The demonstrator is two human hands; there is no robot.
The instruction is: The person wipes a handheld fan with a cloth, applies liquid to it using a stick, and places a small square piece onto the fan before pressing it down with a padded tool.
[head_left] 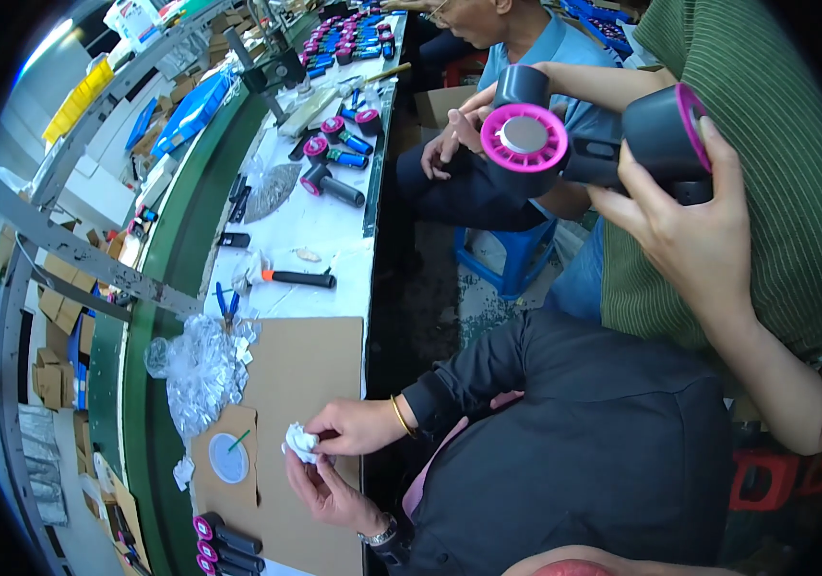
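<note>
My left hand (684, 216) is closed round a dark hair-dryer-shaped device (655, 139) with a pink ring at its end. Beside it is a second dark device with a pink slotted ring (552, 130) and a silver centre. Behind that one my right hand (481, 102) reaches in from the upper side, its fingers partly hidden by the dark casing. A slotted dark piece (595, 158) runs between the two heads; which device it belongs to I cannot tell. Both are held up in the air, away from the workbench.
At the workbench (286, 230), a co-worker in a dark jacket handles a crumpled white piece (302, 442) over cardboard (310, 355). Another person in light blue sits beyond, near a blue stool (507, 259). Pink-and-blue devices (353, 38), an orange-and-black tool (300, 278) and a plastic bag (200, 374) lie there.
</note>
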